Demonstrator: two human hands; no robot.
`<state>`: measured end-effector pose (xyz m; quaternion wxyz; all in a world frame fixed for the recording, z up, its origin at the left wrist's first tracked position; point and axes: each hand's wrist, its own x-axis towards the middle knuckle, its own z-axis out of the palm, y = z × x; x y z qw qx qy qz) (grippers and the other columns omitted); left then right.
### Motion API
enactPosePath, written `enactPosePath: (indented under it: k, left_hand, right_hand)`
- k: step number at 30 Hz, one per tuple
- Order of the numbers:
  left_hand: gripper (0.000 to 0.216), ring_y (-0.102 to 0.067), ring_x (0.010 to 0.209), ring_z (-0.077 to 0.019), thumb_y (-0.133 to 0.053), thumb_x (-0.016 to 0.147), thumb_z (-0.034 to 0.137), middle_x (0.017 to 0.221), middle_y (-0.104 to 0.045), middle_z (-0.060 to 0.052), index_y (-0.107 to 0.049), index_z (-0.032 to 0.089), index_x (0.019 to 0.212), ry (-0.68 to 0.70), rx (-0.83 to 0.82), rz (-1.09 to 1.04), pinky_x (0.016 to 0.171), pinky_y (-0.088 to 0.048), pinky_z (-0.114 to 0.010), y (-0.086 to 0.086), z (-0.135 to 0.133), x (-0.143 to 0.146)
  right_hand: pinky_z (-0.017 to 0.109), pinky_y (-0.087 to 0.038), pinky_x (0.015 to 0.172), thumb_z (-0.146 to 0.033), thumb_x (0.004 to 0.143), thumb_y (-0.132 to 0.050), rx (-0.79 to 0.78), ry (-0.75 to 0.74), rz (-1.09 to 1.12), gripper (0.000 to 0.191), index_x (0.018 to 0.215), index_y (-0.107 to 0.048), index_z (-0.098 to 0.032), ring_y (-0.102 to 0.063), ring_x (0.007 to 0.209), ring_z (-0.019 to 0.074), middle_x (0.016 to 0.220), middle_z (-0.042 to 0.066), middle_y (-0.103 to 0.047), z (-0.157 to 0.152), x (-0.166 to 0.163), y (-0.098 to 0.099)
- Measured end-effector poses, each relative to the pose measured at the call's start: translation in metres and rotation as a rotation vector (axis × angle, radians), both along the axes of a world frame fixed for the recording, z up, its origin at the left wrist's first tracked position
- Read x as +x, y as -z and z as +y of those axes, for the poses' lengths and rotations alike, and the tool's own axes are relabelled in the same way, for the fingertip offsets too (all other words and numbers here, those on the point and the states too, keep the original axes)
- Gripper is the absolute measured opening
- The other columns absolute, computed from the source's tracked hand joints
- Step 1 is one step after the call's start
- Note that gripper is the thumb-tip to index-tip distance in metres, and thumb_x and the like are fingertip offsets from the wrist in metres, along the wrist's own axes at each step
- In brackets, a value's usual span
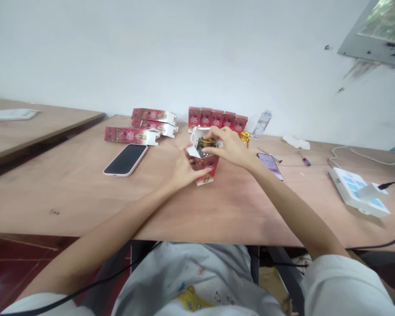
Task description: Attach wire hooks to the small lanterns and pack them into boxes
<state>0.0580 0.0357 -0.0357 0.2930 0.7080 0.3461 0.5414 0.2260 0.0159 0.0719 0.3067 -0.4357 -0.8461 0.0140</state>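
Head view: fingers of the left hand (pixel 181 172) are wrapped around a red printed cardboard box (pixel 209 163), which is held mouth upward near the middle of the wooden table (pixel 171 215). Fingers of the right hand (pixel 231 145) bend over the open mouth, thumb and forefinger only narrowly apart; whether they grip the shiny gold-coloured contents (pixel 206 142) inside, I cannot tell. One white inner flap (pixel 193 152) stands out toward the left hand.

For doing this step well, I would keep the left grip firm but light — thin cardboard can be dented easily. The flaps should stay folded outward, so that nothing catches on them, and the right fingers should guide the contents gently, without pressing against the walls.

About writing: pale lettering is on the row of five red boxes (pixel 217 117) behind and on the red-and-white open box (pixel 127 134) lying at left, but it is too small to read surely. The clear plastic bottle (pixel 262 122) carries marks — no brand can be made out.
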Motion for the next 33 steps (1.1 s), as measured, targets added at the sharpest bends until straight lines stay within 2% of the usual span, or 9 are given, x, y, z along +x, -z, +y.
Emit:
enactPosePath:
  k: [4,9,13,16,20,25,28,31,33]
  left_hand:
    - [0.094,-0.067,0.093,-0.0214,-0.080,0.062,0.038,0.118,-0.061,-0.008,-0.024,0.027,0.137,0.008,0.045,0.048,0.084,-0.058,-0.041,-0.003,0.000,-0.001]
    - [0.108,-0.066,0.100,-0.0236,-0.077,0.067,0.036,0.124,-0.059,-0.010,-0.005,0.028,0.148,0.056,0.103,0.082,0.087,-0.056,-0.041,-0.004,-0.001,-0.002]
    - [0.112,-0.063,0.109,-0.0266,-0.075,0.069,0.037,0.129,-0.056,-0.012,0.002,0.028,0.150,0.072,0.163,0.138,0.091,-0.054,-0.044,-0.003,-0.002,-0.002]
    - [0.106,-0.062,0.108,-0.0260,-0.074,0.070,0.040,0.127,-0.058,-0.010,-0.007,0.028,0.150,0.062,0.218,0.187,0.091,-0.053,-0.043,-0.001,-0.002,-0.004]
    - [0.085,-0.060,0.108,-0.0252,-0.071,0.073,0.043,0.127,-0.057,-0.010,-0.031,0.026,0.145,0.093,0.353,0.247,0.087,-0.053,-0.038,-0.004,-0.004,-0.008]
    - [0.069,-0.060,0.102,-0.0232,-0.072,0.074,0.040,0.119,-0.060,-0.010,-0.046,0.024,0.135,0.150,0.449,0.264,0.084,-0.053,-0.036,-0.011,-0.007,-0.009]
    - [0.058,-0.061,0.097,-0.0216,-0.072,0.073,0.039,0.114,-0.061,-0.009,-0.053,0.022,0.126,0.189,0.391,0.288,0.082,-0.053,-0.034,-0.015,-0.008,-0.009]
    - [0.053,-0.062,0.097,-0.0211,-0.070,0.075,0.038,0.113,-0.061,-0.008,-0.055,0.022,0.123,0.233,0.303,0.310,0.080,-0.054,-0.033,-0.021,-0.008,-0.009]
    - [0.051,-0.062,0.097,-0.0211,-0.070,0.074,0.038,0.113,-0.061,-0.007,-0.054,0.022,0.121,0.239,0.258,0.299,0.078,-0.055,-0.032,-0.024,-0.007,-0.009]
  right_hand:
    - [0.041,-0.036,0.088,-0.038,0.088,-0.056,-0.040,-0.049,-0.075,0.018,0.093,-0.067,-0.024,-0.050,0.105,0.0264,0.100,0.006,-0.067,0.002,0.007,0.006]
    - [0.041,-0.039,0.084,-0.027,0.092,-0.042,-0.081,-0.073,-0.131,0.029,0.105,-0.068,-0.028,-0.052,0.094,0.0245,0.092,0.005,-0.068,-0.001,0.017,0.005]
    - [0.041,-0.044,0.088,-0.013,0.085,-0.037,-0.098,-0.197,0.109,0.042,0.119,-0.059,-0.025,-0.058,0.096,0.0212,0.104,0.004,-0.068,-0.001,0.027,0.002]
    - [0.039,-0.047,0.089,-0.010,0.079,-0.040,-0.130,-0.300,0.356,0.042,0.114,-0.058,-0.024,-0.061,0.099,0.0187,0.111,0.004,-0.064,0.004,0.033,0.002]
    - [0.036,-0.052,0.083,-0.017,0.074,-0.060,-0.267,-0.367,0.512,0.041,0.113,-0.054,-0.025,-0.061,0.091,0.0170,0.108,0.004,-0.063,0.013,0.037,0.011]
    - [0.029,-0.055,0.072,-0.036,0.063,-0.079,-0.289,-0.354,0.672,0.070,0.123,-0.043,-0.033,-0.061,0.088,0.0144,0.129,0.004,-0.047,0.020,0.030,0.028]
    - [0.032,-0.055,0.081,-0.046,0.066,-0.077,-0.261,-0.341,0.615,0.079,0.132,-0.035,-0.035,-0.059,0.105,0.0190,0.142,0.006,-0.037,0.015,0.026,0.027]
    - [0.038,-0.048,0.097,-0.052,0.077,-0.065,-0.295,-0.417,0.438,0.062,0.131,-0.045,-0.029,-0.050,0.122,0.0236,0.141,0.007,-0.045,0.003,0.024,0.020]
    - [0.040,-0.044,0.102,-0.052,0.083,-0.058,-0.330,-0.485,0.335,0.052,0.127,-0.052,-0.027,-0.049,0.125,0.0238,0.136,0.007,-0.052,-0.005,0.022,0.017]
